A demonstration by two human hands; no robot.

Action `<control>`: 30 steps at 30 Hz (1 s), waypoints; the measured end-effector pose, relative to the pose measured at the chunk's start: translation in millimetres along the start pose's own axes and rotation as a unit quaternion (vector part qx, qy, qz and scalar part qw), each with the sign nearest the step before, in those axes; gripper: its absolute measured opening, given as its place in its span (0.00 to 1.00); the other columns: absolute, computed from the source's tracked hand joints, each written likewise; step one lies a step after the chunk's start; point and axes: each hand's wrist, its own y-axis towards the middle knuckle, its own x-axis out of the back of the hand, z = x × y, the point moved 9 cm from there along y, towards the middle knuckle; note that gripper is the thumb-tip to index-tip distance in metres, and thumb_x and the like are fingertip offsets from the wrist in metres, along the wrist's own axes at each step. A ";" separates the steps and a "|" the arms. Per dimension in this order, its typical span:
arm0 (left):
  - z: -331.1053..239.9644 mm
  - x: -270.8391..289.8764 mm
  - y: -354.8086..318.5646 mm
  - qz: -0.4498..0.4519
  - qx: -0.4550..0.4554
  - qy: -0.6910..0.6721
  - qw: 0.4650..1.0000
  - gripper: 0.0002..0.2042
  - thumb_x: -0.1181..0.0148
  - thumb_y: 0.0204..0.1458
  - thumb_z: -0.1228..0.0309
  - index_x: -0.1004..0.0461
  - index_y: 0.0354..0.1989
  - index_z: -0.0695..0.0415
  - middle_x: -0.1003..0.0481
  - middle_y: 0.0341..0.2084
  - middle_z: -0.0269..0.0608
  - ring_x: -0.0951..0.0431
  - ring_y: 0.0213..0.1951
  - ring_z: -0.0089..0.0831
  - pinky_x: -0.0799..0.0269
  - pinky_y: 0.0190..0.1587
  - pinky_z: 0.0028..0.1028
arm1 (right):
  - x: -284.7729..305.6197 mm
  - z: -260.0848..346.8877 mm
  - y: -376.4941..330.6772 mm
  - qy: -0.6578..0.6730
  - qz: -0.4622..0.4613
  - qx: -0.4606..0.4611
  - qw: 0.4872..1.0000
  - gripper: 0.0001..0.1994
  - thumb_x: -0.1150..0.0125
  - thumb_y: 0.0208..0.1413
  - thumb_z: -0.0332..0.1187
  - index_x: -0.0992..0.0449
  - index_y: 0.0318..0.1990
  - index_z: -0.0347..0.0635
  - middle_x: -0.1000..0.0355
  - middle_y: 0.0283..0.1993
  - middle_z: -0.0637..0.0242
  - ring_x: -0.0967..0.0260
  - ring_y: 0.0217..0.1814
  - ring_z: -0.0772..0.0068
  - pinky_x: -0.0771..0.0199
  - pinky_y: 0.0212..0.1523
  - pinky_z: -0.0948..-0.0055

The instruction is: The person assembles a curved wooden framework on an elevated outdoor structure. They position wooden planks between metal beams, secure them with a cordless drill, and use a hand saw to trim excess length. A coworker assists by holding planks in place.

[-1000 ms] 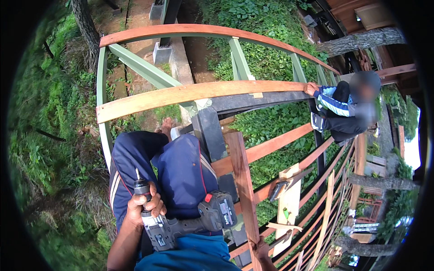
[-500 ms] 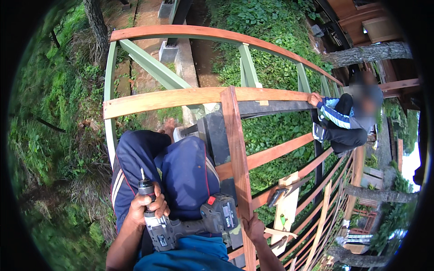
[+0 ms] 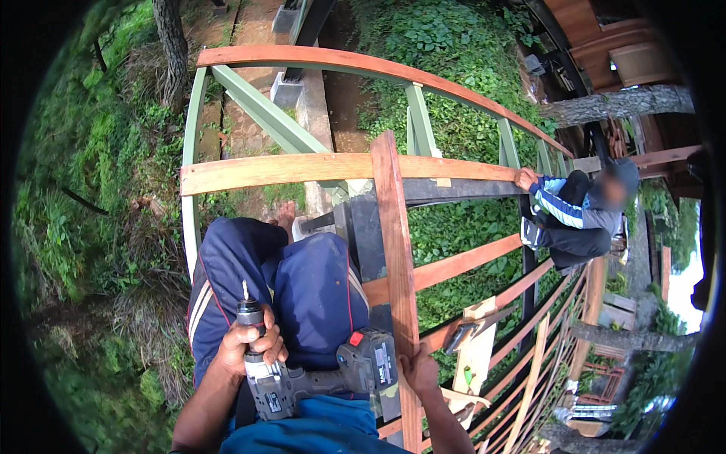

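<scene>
My left hand (image 3: 253,340) is closed around the front of a grey and black cordless drill (image 3: 274,395), just behind its chuck. A bit points up from the drill, and its battery end rests by my right thigh. With my right hand (image 3: 420,372) I grip the edge of a reddish-brown wooden plank (image 3: 395,257). This plank runs away from me and lies across a lighter wooden rail (image 3: 280,170), its far end sticking out past the rail.
Green metal posts (image 3: 261,113) carry another wooden rail (image 3: 318,55) beyond. Several slats (image 3: 469,259) cross the frame at right, with a board (image 3: 475,352) and a dark-handled saw (image 3: 461,335) on them. A co-worker (image 3: 578,208) sits at the rail's right end. Plants grow below.
The plank has slid away from me, its far end now further past the lighter rail. My right hand has moved slightly forward with it. My left hand keeps its hold on the drill.
</scene>
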 end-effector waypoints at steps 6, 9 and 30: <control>0.0 0.9 -1.4 0.003 -0.002 -0.005 1.000 0.15 0.34 0.54 0.66 0.30 0.45 0.59 0.32 0.19 0.36 0.22 0.24 0.37 0.21 0.43 0.45 | -3.9 14.7 -4.7 0.019 0.024 0.055 0.998 0.24 0.33 0.58 0.44 0.37 0.48 0.37 0.24 0.28 0.43 0.23 0.30 0.34 0.23 0.31 0.44; 1.5 2.0 -4.5 -0.003 -0.007 0.006 1.000 0.15 0.35 0.53 0.66 0.30 0.44 0.58 0.32 0.19 0.35 0.24 0.23 0.36 0.21 0.42 0.45 | -10.8 28.7 -16.6 0.018 0.041 0.075 0.996 0.22 0.36 0.60 0.47 0.36 0.47 0.39 0.23 0.29 0.43 0.22 0.32 0.35 0.22 0.33 0.43; 2.3 3.5 -13.2 0.001 -0.028 0.032 0.999 0.13 0.35 0.56 0.65 0.28 0.46 0.56 0.33 0.21 0.32 0.25 0.25 0.32 0.23 0.45 0.43 | 13.0 -7.8 -5.3 0.005 -0.123 0.083 0.989 0.23 0.31 0.53 0.42 0.34 0.47 0.36 0.24 0.27 0.44 0.23 0.31 0.34 0.24 0.34 0.45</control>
